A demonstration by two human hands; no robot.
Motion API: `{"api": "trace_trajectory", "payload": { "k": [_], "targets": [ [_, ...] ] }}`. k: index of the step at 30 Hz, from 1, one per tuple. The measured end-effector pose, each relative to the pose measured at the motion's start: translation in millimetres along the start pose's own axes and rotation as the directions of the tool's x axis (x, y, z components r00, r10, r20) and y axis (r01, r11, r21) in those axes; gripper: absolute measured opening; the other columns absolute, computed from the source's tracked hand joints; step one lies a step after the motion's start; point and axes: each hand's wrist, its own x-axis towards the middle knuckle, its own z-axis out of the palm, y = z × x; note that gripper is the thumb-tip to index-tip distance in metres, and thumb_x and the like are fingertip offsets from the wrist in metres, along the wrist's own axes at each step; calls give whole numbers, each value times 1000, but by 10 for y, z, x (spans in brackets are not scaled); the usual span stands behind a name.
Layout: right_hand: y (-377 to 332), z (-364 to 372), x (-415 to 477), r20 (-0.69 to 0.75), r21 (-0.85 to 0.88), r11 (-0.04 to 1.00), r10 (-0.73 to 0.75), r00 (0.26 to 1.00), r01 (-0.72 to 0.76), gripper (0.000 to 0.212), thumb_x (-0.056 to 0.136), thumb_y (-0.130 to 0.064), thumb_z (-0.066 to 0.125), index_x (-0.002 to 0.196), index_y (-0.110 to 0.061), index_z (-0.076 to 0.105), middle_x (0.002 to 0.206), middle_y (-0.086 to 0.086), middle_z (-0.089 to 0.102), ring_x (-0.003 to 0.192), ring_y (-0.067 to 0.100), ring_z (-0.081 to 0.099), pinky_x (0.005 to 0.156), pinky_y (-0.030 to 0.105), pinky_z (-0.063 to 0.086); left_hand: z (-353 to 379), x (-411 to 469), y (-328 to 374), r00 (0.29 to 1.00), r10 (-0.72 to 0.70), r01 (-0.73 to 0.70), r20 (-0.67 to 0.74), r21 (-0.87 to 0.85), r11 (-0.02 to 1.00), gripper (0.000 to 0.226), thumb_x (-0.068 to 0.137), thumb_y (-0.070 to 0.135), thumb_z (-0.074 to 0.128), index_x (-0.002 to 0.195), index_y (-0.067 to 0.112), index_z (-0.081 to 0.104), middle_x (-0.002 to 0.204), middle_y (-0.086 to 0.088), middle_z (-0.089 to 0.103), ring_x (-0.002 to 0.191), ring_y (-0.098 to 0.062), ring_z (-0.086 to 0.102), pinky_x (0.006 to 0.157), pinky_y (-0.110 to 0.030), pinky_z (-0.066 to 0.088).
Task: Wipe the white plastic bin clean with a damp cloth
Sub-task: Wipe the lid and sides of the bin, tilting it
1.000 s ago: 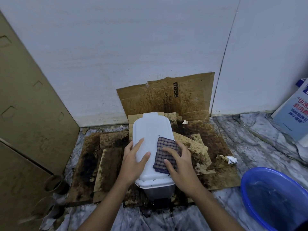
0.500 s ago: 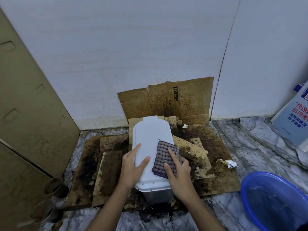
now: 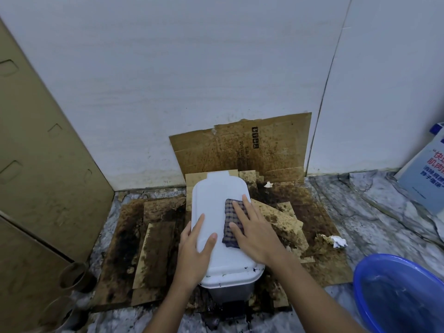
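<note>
A white plastic bin (image 3: 216,195) with a shut lid stands on stained cardboard at the foot of the wall. A dark checked cloth (image 3: 230,219) lies flat on the right half of the lid. My right hand (image 3: 254,234) presses on the cloth with fingers spread, covering most of it. My left hand (image 3: 195,253) rests on the lid's left edge, thumb on top and fingers over the side, steadying the bin. Small dark specks dot the lid's near rim.
Dirty, dark-stained cardboard sheets (image 3: 300,239) cover the marble floor around the bin. A blue basin (image 3: 396,296) with water sits at the right. Crumpled tissue (image 3: 337,242) lies on the cardboard. Tall cardboard panels (image 3: 36,164) and cardboard tubes (image 3: 74,276) stand left.
My right hand has slid the cloth farther up the lid, away from me. The left hand stays on the lid's left edge.
</note>
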Motion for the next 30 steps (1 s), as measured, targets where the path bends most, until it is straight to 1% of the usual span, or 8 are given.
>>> {"api": "trace_trajectory", "payload": {
  "k": [3,7,10,14,19,23,26,30],
  "targets": [
    [55,-53,301,30,52,999,-2,1000,1,68,104,-60,25,162,-34,1,168,-10,-21,156,17,-15,125,49,17,3,-5,-4,1000,0,0,-4,-21,1000,59,91,58,57,144,60,31,161,10,21,147,-16,28,112,-43,42],
    [117,-165,764,48,89,996,-2,999,-2,67,106,-54,30,163,-31,5,169,-7,-17,156,20,-14,125,51,16,10,1,-2,1000,-10,10,-6,-60,998,61,89,59,57,145,58,33,158,13,22,146,-12,27,113,-41,42],
    [143,-210,1042,37,122,992,4,999,-8,67,106,-54,32,163,-30,7,170,-6,-13,157,21,-11,126,50,13,1,9,2,1000,-12,11,-3,-55,998,67,83,65,55,146,56,34,159,14,21,145,-15,29,112,-41,43],
    [151,-220,1138,40,163,986,12,999,-19,67,106,-54,33,163,-31,7,170,-5,-11,157,23,-10,126,48,9,-6,15,2,1000,-3,3,-10,-49,999,63,90,57,57,148,53,34,158,12,22,144,-14,29,111,-39,41],
    [144,-124,682,30,194,981,3,1000,-9,66,106,-54,33,162,-34,5,168,-11,-18,156,18,-15,126,49,13,-8,9,0,1000,8,-9,-12,-55,998,63,90,56,58,148,51,35,158,10,24,144,-16,32,111,-38,43],
    [127,21,120,31,208,978,-17,999,10,69,104,-58,31,162,-36,2,165,-18,-24,154,13,-19,125,46,16,-3,0,-3,1000,20,-21,-23,-32,999,60,94,50,59,149,49,36,158,7,25,141,-15,35,104,-31,44],
    [92,114,-263,21,213,977,-19,1000,14,69,104,-60,30,161,-39,-1,161,-24,-31,152,6,-25,124,41,16,-1,-9,7,999,24,-25,-29,-22,999,60,95,48,59,150,46,36,159,5,25,143,-17,34,104,-31,40],
    [26,225,-598,-23,189,982,-6,1000,10,66,104,-60,27,161,-41,-2,159,-28,-33,150,4,-29,126,41,19,-5,-10,27,999,31,-32,-28,-19,999,60,96,45,60,151,40,38,159,3,26,145,-17,32,106,-28,34]
  ]
}}
